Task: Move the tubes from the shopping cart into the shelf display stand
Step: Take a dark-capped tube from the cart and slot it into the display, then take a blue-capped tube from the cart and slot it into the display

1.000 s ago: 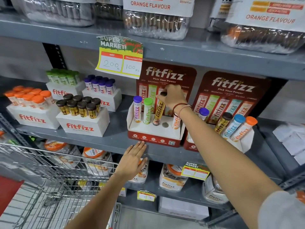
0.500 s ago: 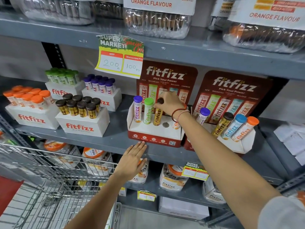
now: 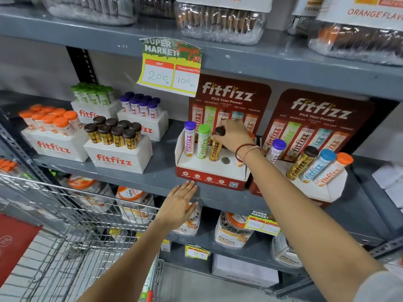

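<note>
The yellow tube (image 3: 216,147) has gone further down into its hole in the red display stand (image 3: 209,179) than a moment ago. The right hand (image 3: 234,136) grips its brown cap. It stands beside the green tube (image 3: 202,141). The left hand (image 3: 177,205) lies flat and open on the shelf edge (image 3: 130,182), holding nothing.

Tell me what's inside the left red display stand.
The left display stand holds purple-capped, green-capped and brown-capped tubes. The right hand grips the brown one. One hole is empty; an orange tube sits mostly hidden behind the wrist.
</note>
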Available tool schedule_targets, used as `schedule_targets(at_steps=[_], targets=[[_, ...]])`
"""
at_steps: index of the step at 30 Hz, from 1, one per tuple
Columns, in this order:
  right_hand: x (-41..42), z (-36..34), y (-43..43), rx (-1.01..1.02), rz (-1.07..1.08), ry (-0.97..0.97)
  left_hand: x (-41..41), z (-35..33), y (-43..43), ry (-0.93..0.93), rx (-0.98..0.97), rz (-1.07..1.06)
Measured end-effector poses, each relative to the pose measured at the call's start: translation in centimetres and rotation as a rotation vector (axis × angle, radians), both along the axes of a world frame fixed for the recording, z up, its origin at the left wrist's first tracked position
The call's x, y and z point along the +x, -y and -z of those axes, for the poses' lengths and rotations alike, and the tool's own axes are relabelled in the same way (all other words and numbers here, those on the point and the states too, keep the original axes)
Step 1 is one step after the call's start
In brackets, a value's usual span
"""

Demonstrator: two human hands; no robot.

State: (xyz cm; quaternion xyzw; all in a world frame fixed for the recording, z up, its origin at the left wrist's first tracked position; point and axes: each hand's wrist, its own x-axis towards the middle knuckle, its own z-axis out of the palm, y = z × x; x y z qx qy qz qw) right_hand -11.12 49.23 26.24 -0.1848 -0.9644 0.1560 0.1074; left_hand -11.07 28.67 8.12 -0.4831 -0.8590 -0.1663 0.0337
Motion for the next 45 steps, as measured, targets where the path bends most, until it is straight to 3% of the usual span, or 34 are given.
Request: schedule_targets(at_steps=[8, 12, 21, 29, 34, 39, 45], targets=[[3.0, 0.7, 4.3, 0.101, 0.067, -0.345, -1.6, -1.7, 4.7, 0.055, 0.129, -0.204], [3.3, 3.1, 9.9, -0.018, -0.103, -0.358, -1.6, -1.3, 9.8, 0.050, 0.188, -0.355], [1.5, 15.0, 23.7, -0.128, -0.577, 0.106, 4.4, 3.0, 21.9, 0.232, 0.113, -0.677], [2.3, 29.1, 30.1, 0.014, -0.842, 0.695, 10.2, 7.3, 26.3, 0.317, -0.005, -0.825], [3.6, 36.9, 32.5, 0.250, -1.035, 1.002, 11.3, 9.5, 27.4, 0.332, -0.053, -0.788], [4.4, 43.3, 34.4, 0.559, -1.346, 1.008, 11.3, 10.4, 27.6, 0.313, -0.047, -0.794], [4.5, 46.7, 35.6, 0.820, -1.434, 1.010, 11.4, 11.1, 27.6, 0.302, -0.002, -0.797]])
